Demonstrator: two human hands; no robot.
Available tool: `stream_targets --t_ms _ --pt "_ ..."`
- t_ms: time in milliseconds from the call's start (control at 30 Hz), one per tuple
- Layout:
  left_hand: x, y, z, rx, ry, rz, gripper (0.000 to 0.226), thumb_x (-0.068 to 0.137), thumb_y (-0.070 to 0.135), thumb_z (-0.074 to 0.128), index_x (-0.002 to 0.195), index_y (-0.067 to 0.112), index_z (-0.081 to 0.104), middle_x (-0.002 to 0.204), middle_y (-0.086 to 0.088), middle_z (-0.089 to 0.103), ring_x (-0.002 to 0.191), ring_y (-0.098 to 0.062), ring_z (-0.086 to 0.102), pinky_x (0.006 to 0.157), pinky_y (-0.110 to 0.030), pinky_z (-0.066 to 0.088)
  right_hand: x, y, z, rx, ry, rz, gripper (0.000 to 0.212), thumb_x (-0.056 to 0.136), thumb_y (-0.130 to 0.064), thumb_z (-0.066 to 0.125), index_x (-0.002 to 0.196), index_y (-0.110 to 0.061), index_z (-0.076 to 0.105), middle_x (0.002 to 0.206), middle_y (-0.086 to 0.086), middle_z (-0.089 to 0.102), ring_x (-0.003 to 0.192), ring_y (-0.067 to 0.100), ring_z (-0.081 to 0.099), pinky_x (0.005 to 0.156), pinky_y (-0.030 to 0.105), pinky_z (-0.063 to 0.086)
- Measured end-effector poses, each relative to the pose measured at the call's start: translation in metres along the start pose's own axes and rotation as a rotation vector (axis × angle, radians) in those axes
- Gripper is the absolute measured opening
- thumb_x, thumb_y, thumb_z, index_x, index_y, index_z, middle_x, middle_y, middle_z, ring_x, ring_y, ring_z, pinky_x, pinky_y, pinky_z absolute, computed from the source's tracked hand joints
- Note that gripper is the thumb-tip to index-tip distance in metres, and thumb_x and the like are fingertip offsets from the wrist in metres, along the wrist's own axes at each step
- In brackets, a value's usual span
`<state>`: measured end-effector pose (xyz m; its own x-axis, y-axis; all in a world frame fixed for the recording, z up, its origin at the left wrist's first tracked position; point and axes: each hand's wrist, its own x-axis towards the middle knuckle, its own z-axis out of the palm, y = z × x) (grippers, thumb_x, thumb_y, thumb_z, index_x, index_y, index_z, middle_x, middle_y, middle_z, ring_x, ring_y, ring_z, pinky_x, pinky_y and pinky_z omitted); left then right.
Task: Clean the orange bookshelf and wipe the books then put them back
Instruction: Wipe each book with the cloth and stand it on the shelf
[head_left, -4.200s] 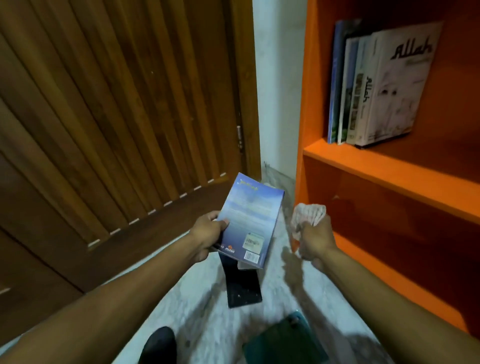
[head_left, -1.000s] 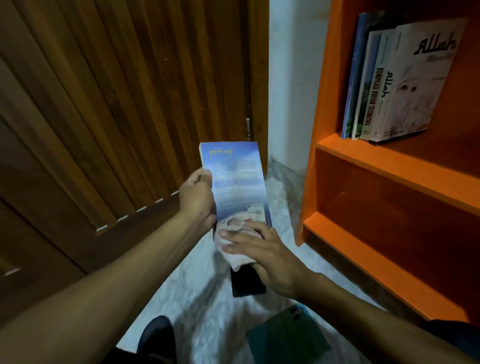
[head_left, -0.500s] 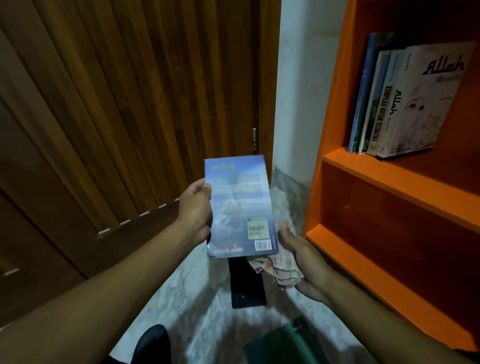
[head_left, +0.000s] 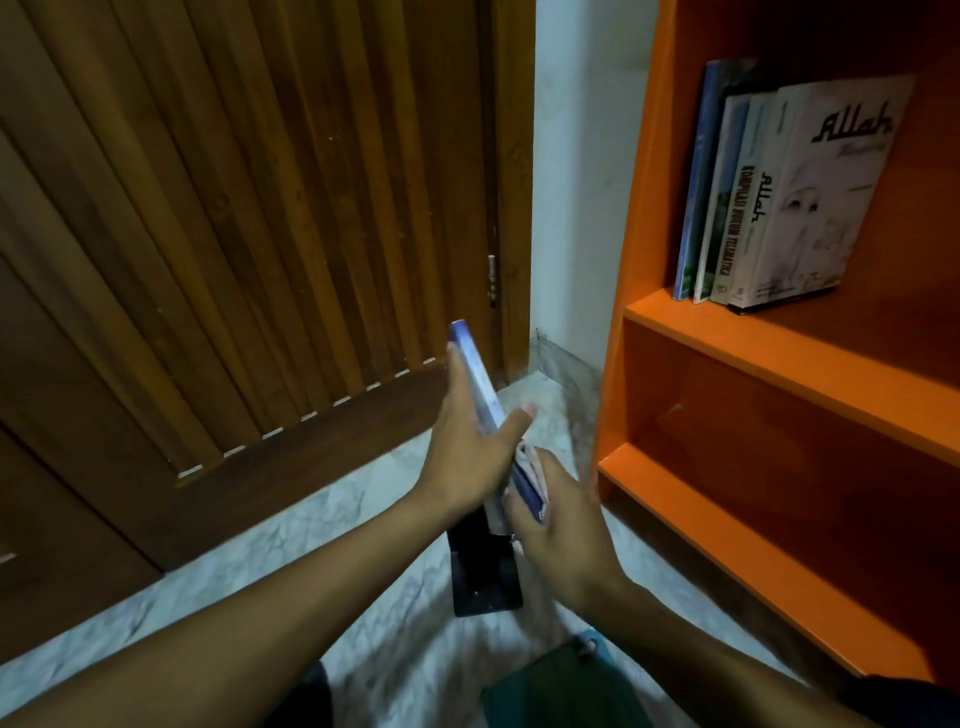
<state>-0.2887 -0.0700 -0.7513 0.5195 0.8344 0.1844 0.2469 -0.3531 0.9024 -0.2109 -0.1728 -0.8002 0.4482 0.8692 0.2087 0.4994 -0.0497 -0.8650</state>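
Your left hand (head_left: 470, 447) clamps the blue paperback (head_left: 485, 400) edge-on at frame centre, thumb across its near face, while your right hand (head_left: 563, 525) pinches the wiping cloth (head_left: 530, 462) against the book's lower corner. Largest risk: the thin book could twist out of that one-sided clamp and drop onto the black book (head_left: 485, 571) on the marble floor (head_left: 363, 519). Smaller risk: the bunched cloth slipping loose. Both forearms reach in from the lower frame, wrists nearly touching, left of the orange bookshelf (head_left: 779, 364).

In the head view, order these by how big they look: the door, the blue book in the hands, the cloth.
1. Door, by far the largest.
2. Blue book, seen nearly edge-on, so it looks thin.
3. Cloth, mostly hidden between book and right hand; its true size is unsure.
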Motion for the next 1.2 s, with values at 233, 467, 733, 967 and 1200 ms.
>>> stream_targets --t_ms 233,467,733,967,1200 --pt "0.005 -0.009 -0.012 -0.098 0.285 -0.043 0.073 0.093 -0.003 0.049 0.153 0.029 0.024 0.117 0.008 0.061 0.105 -0.012 0.063 0.099 -0.044 0.053 -0.004 -0.003 -0.005 -0.164 -0.098 -0.296 0.052 0.094 -0.034 0.062 0.144 -0.025 0.048 0.129 -0.011 0.043 0.123 0.005 0.040 0.102 0.011 0.032" --pt "0.011 -0.015 -0.034 -0.233 0.237 -0.023 0.062 0.102 0.006 0.050 0.153 0.033 0.027 0.141 0.004 0.055 0.125 -0.017 0.058 0.107 -0.049 0.046 0.037 0.003 -0.043 0.521 0.232 0.199 0.020 0.100 -0.028 0.058 0.086 -0.018 0.067 0.067 0.012 0.063 0.048 0.017 0.058 0.051 0.026 0.045" --pt "-0.009 -0.006 -0.022 -0.363 -0.023 0.049 0.050 0.106 0.008 0.040 0.150 0.032 0.034 0.145 0.013 0.052 0.130 -0.012 0.055 0.109 -0.042 0.045 0.057 -0.008 -0.078 0.395 0.435 -0.050 0.056 0.094 -0.067 0.031 0.113 -0.026 0.065 0.092 -0.015 0.072 0.081 0.006 0.065 0.074 0.035 0.055" --pt "-0.005 0.007 -0.011 -0.433 0.035 0.078 0.049 0.105 0.006 0.040 0.151 0.025 0.037 0.143 -0.001 0.056 0.125 -0.020 0.060 0.104 -0.043 0.050 0.044 0.004 -0.038 -0.122 0.107 -0.344 0.056 0.098 -0.066 0.020 0.146 -0.044 0.036 0.162 -0.015 0.022 0.151 0.007 0.013 0.123 0.048 0.012" --pt "0.021 -0.001 -0.041 -0.562 0.309 -0.065 0.042 0.105 0.003 0.040 0.144 0.017 0.043 0.093 0.008 0.073 0.072 -0.009 0.071 0.060 -0.025 0.057 0.022 0.017 -0.017 -0.215 -0.055 -0.550 0.039 0.099 -0.033 0.051 0.136 -0.025 0.060 0.155 -0.006 0.041 0.137 0.026 0.038 0.118 0.030 0.024"
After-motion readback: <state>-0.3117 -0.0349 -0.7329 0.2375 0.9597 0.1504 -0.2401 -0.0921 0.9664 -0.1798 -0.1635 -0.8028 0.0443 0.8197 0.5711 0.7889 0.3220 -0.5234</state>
